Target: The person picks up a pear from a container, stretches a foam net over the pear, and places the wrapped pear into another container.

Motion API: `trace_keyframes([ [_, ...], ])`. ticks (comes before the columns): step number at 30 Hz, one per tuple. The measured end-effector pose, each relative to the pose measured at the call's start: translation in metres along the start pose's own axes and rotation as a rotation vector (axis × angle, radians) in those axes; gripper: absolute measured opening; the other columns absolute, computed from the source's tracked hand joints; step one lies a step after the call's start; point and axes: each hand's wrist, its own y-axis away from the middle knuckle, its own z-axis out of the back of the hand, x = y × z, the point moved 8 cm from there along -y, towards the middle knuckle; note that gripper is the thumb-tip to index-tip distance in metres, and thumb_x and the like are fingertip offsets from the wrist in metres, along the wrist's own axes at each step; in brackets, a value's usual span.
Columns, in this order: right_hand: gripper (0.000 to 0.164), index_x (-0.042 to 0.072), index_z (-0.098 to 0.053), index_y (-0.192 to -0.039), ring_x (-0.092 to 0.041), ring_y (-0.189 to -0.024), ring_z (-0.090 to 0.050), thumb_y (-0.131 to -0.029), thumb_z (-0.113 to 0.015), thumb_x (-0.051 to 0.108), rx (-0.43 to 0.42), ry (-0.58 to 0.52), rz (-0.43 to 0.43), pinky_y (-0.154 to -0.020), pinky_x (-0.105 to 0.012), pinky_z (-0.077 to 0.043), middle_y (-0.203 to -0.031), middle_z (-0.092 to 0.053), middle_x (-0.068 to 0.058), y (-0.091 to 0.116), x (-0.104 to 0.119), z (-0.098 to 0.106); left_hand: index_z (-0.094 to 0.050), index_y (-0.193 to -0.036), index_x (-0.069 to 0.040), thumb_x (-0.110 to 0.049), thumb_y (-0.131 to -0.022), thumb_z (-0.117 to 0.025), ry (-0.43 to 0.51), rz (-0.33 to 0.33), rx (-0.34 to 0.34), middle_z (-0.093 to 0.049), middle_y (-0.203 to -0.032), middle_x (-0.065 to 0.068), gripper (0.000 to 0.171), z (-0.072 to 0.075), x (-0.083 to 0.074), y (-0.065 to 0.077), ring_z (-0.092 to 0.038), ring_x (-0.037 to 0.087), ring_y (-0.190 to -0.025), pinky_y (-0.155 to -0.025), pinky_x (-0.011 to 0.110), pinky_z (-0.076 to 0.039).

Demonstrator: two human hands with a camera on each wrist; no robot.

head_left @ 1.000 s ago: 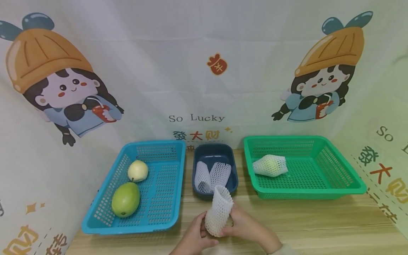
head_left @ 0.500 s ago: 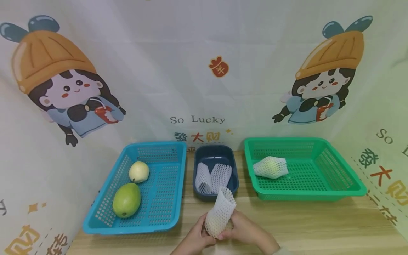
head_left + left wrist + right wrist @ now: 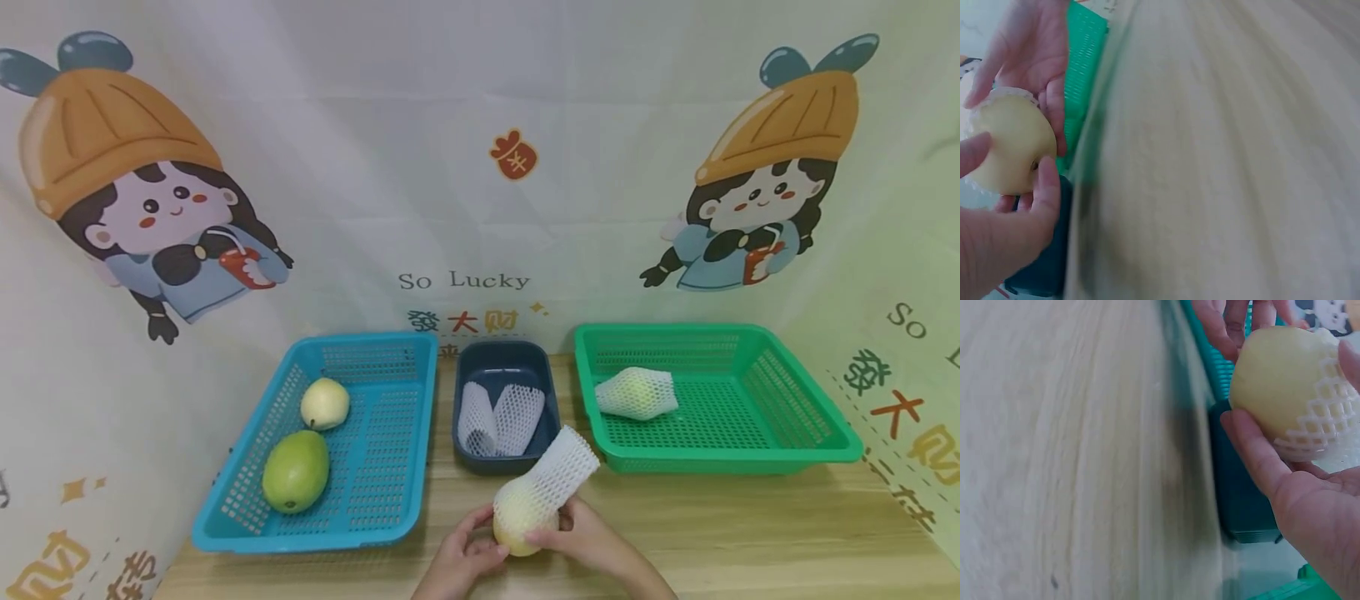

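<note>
Right wrist: fingers (image 3: 1259,450) hold smooth round fruit (image 3: 1275,381) (latticed sleeve (image 3: 1325,419)).

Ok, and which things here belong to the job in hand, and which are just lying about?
Likely part of the job:
held fruit
mesh sleeve partly over it
two loose sleeves in navy tub
pale fruit and green fruit in blue basket
sleeved fruit in green basket

Seemingly just surroundings:
printed cloth backdrop
wooden tabletop

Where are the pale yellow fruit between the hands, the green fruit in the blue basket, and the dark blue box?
Pale yellow fruit (image 3: 1015,140): left wrist view, middle of its bare side.
Green fruit (image 3: 296,471): head view, middle of its upper side.
Dark blue box (image 3: 502,359): head view, inner back wall.
</note>
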Motion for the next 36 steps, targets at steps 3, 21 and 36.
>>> trace_keyframes([
  [3, 0.060, -0.016, -0.034, -0.127, -0.005, -0.098, -0.059, -0.086, -0.065, 0.014, -0.017, -0.076, 0.034, -0.081, -0.021, -0.050, -0.120, -0.052, -0.026, 0.005, 0.008, -0.002, -0.024, -0.141, 0.005, -0.012, -0.086, -0.065, 0.059, -0.044, 0.013, -0.046, -0.128, 0.020, 0.071, -0.004, -0.010, 0.003, -0.059, 0.014, -0.099, -0.087, 0.031, -0.052],
  [21, 0.053, -0.009, -0.030, -0.136, 0.005, -0.109, -0.051, -0.096, -0.048, 0.021, -0.368, -0.321, -0.008, -0.092, -0.014, -0.040, -0.137, -0.044, -0.021, 0.025, 0.036, 0.000, -0.043, -0.122, -0.037, -0.010, -0.095, -0.050, 0.385, -0.124, 0.117, -0.056, -0.113, -0.003, 0.039, -0.031, -0.025, 0.014, -0.060, 0.012, -0.101, -0.090, 0.029, -0.050],
  [36, 0.028, 0.010, -0.041, -0.119, -0.007, -0.099, -0.061, -0.094, -0.052, 0.015, -0.591, -0.692, 0.032, -0.089, -0.021, -0.048, -0.104, -0.066, 0.006, 0.033, 0.030, 0.003, -0.042, -0.134, -0.003, -0.007, -0.084, -0.066, 0.264, -0.116, 0.009, -0.051, -0.112, 0.005, 0.056, -0.036, -0.027, 0.015, -0.064, 0.015, -0.094, -0.087, 0.036, -0.052],
])
